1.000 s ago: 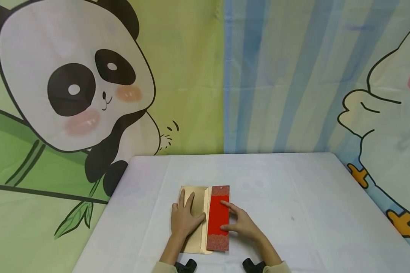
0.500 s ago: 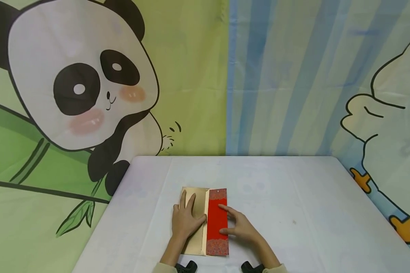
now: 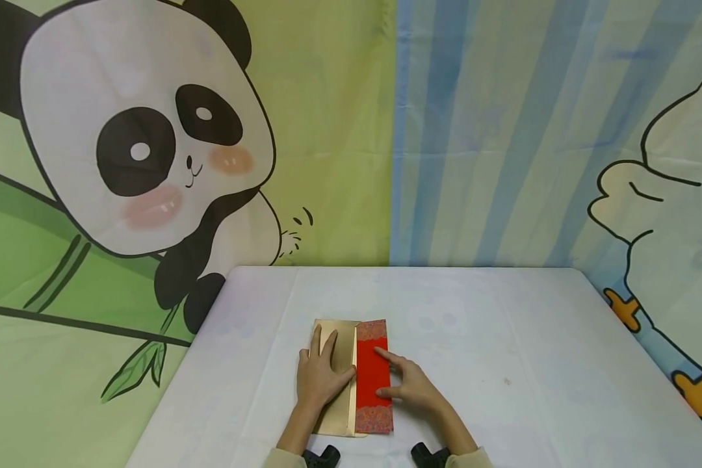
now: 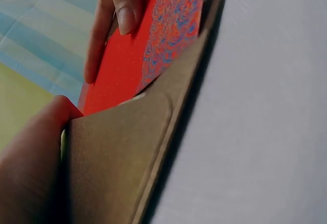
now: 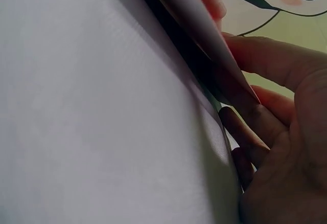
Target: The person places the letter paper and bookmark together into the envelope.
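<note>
A gold paper envelope point(image 3: 342, 338) lies lengthwise on the table, its long edge facing right. My left hand point(image 3: 316, 380) rests on it with fingers extended, the thumb at that edge; in the left wrist view the thumb point(image 4: 36, 142) touches the envelope's edge. A red card point(image 3: 373, 374) with patterned bands at both ends stands against the opening, its left edge covered by the envelope. My right hand point(image 3: 412, 387) pinches the card's right side, thumb and a finger on top. In the right wrist view other fingers point(image 5: 245, 132) go beneath it.
A white-covered table point(image 3: 474, 338) extends around the envelope. Behind it hangs a printed cloth point(image 3: 327, 130) with a panda and a white cartoon animal. Black wrist straps point(image 3: 322, 457) show near both sleeves.
My right hand has moved the red card left, closer to the gold envelope, covering more of its edge strip. The left hand stays on the envelope. The head view has shifted slightly.
</note>
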Available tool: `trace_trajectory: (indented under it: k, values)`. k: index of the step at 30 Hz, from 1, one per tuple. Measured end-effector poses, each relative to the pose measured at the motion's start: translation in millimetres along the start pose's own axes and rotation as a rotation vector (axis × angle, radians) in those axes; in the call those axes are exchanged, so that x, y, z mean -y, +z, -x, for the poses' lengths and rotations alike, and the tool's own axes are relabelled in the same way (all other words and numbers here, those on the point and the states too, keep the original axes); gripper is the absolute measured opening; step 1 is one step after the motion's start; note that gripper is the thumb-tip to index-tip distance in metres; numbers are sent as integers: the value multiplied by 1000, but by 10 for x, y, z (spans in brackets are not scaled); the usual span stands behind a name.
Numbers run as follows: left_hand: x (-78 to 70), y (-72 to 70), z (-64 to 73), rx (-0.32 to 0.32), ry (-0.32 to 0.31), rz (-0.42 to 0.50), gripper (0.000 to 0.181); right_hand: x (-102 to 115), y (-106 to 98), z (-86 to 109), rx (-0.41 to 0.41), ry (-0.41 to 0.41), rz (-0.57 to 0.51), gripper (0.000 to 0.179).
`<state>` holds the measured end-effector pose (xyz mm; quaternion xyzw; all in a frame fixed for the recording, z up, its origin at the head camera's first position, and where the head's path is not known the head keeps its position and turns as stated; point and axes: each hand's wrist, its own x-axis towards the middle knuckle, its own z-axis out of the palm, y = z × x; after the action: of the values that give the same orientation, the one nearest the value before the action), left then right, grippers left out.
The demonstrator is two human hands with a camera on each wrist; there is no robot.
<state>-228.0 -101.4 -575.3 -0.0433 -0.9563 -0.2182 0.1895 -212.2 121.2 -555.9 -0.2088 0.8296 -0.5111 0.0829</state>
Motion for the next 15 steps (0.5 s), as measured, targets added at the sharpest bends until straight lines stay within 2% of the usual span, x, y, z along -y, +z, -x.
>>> trace_trajectory:
  k: [15]
  values:
    - [-11,-13,-6,4,-3,3,78,23,5,-21,-42,59,-34,81]
